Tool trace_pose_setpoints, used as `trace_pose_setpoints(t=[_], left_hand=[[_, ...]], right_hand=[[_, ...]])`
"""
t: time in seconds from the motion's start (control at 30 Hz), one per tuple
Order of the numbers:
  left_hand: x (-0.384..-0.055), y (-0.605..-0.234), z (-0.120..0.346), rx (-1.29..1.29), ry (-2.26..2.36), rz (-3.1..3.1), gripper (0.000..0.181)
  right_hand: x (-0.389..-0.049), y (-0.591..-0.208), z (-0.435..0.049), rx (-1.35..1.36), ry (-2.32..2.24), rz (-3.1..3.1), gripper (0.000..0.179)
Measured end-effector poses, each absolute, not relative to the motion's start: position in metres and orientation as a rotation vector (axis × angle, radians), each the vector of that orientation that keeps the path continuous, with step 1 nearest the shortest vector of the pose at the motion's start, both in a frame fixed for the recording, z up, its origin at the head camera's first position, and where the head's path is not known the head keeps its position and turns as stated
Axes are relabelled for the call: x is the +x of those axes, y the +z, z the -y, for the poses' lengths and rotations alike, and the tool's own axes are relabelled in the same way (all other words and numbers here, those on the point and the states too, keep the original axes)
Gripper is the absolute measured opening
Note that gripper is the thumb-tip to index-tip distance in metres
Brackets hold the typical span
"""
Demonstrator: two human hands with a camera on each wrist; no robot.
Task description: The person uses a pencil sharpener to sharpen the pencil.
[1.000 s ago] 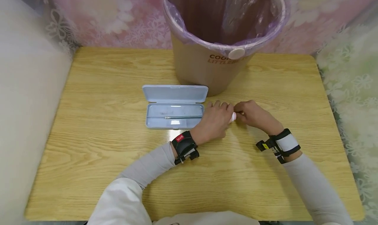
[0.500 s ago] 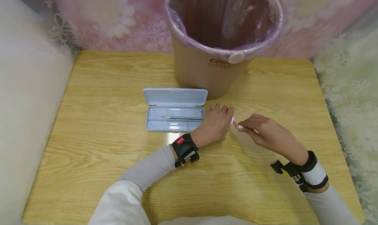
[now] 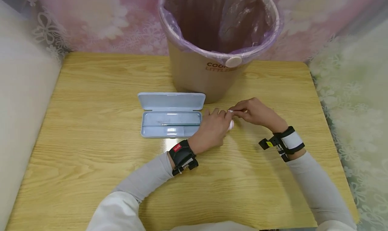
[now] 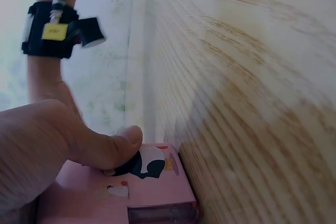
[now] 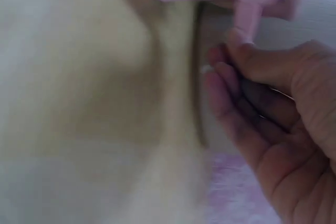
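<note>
The left hand point(image 3: 209, 129) clasped the pink box point(image 4: 100, 203) at 3 o'clock from the blue pencil case point(image 3: 151, 119), seemingly to steady it, while the right hand point(image 3: 257, 113) pinched its handle point(image 5: 247, 19), probably for leverage.
</note>
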State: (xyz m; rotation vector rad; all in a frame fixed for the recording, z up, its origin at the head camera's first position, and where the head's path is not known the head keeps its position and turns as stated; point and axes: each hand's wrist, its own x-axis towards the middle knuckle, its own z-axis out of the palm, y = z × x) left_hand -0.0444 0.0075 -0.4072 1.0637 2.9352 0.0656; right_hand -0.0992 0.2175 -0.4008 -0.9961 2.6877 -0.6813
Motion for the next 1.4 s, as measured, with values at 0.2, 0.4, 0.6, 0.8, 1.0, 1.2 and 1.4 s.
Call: trace_pose_setpoints(t=[0.2,0.4,0.6,0.8,1.0,1.2,1.4], left_hand=[[-0.044,-0.407,-0.003,1.075,0.074,-2.966,0.046],[-0.045,-0.407,-0.004,1.067,0.079,-2.925,0.056],[-0.047,-0.404,-0.007,1.083,0.045,-2.92,0.049],[-0.049,-0.402,-0.008,1.048,0.016,-2.862,0.058],[-0.049,-0.403,-0.007,1.028,0.056,-2.854,0.051],[-0.047,-0.404,-0.005,1.028,0.095,-2.89,0.036],[-0.045,-0.404,-0.007,1.013,0.094,-2.909,0.041]], right_hand=[[-0.087,-0.416,-0.208,-1.015,-0.635,-2.736,0.018],[-0.079,-0.41,-0.204,-1.02,-0.567,-2.722,0.016],[-0.08,-0.405,-0.206,-1.043,-0.49,-2.711,0.02],[-0.083,-0.409,-0.205,-1.05,-0.493,-2.695,0.019],[-0.081,-0.422,-0.202,-1.048,-0.533,-2.671,0.014],[-0.047,-0.436,-0.203,-1.049,-0.614,-2.639,0.011],[-0.01,-0.396,-0.206,-1.218,-0.574,-2.787,0.015]])
